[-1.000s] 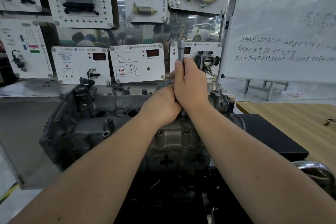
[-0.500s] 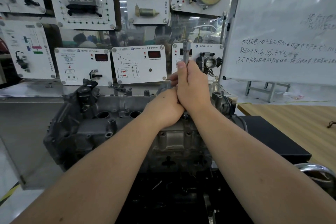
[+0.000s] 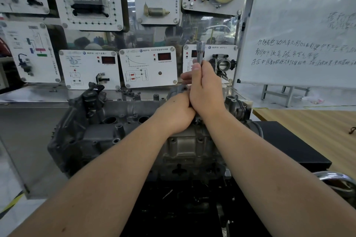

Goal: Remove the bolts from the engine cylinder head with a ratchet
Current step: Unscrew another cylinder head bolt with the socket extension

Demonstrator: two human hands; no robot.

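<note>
Both hands are clasped together above the cylinder head [image 3: 119,132], at its far right part. The right hand [image 3: 207,90] wraps a metal ratchet [image 3: 200,52] whose tip sticks up past the thumb. The left hand [image 3: 176,113] sits lower, pressed against the right; its fingers curl around something hidden, likely the lower part of the tool, but this cannot be confirmed.

Compared with a second ago, the hands and tool have risen slightly and sit a little further right, though part of this may be the head camera moving. This suggests a turning stroke under way on a bolt beneath the hands; the bolt itself is hidden.

Counted: two hands, one ratchet, one cylinder head. Bolts cannot be counted reliably. Behind stand training panels [image 3: 148,67] and one whiteboard [image 3: 300,25].
</note>
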